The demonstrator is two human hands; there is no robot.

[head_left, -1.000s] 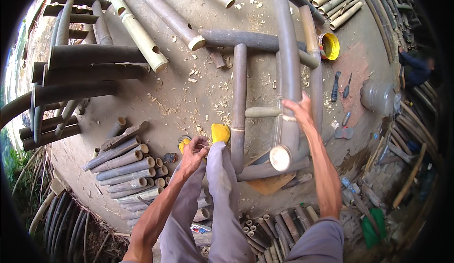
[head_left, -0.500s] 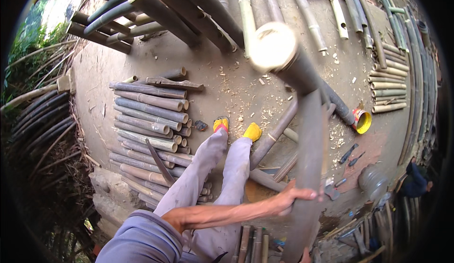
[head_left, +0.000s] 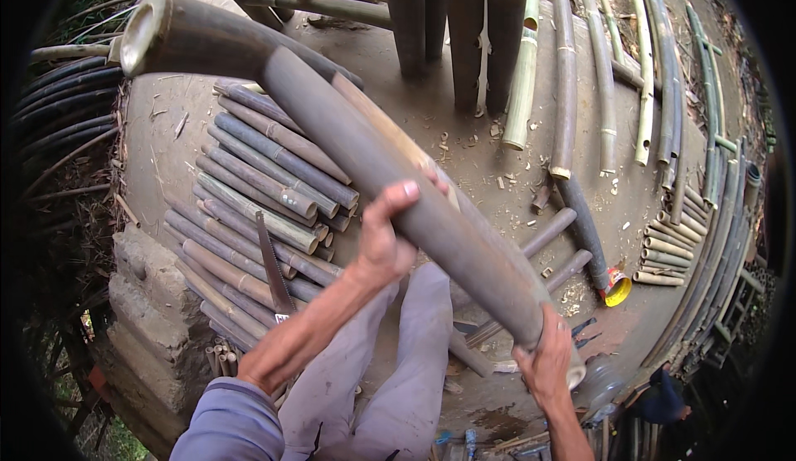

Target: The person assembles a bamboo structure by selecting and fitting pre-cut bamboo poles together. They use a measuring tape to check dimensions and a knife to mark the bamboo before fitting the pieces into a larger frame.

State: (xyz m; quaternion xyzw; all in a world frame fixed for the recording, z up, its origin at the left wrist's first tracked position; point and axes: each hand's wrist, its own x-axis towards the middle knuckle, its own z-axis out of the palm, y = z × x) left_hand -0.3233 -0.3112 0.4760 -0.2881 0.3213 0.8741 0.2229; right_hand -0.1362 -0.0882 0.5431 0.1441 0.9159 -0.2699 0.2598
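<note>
A long, thick grey-brown bamboo pole (head_left: 340, 125) slants in front of me from upper left to lower right, its pale cut end facing the upper left. My left hand (head_left: 388, 233) grips it near the middle, with the thumb over its near side and fingertips showing past the far edge. Near its lower right end, my right hand (head_left: 547, 353) is wrapped around it from beneath. Below and left of the pole, a hand saw (head_left: 271, 262) with a dark toothed blade rests on a stack of short bamboo pieces (head_left: 257, 183).
Several thick bamboo posts (head_left: 464, 38) stand upright at the far side. Long bamboo poles (head_left: 564, 71) lie to the right of them. A yellow-and-red tin (head_left: 616, 288) sits at a dark pole's end. Left of me is a rough stone block (head_left: 153, 287). Shavings dot the ground.
The bamboo pole has swung from nearly upright on my right to a slant across the front, its far end now upper left. Both hands have moved with it, and my view has turned.
</note>
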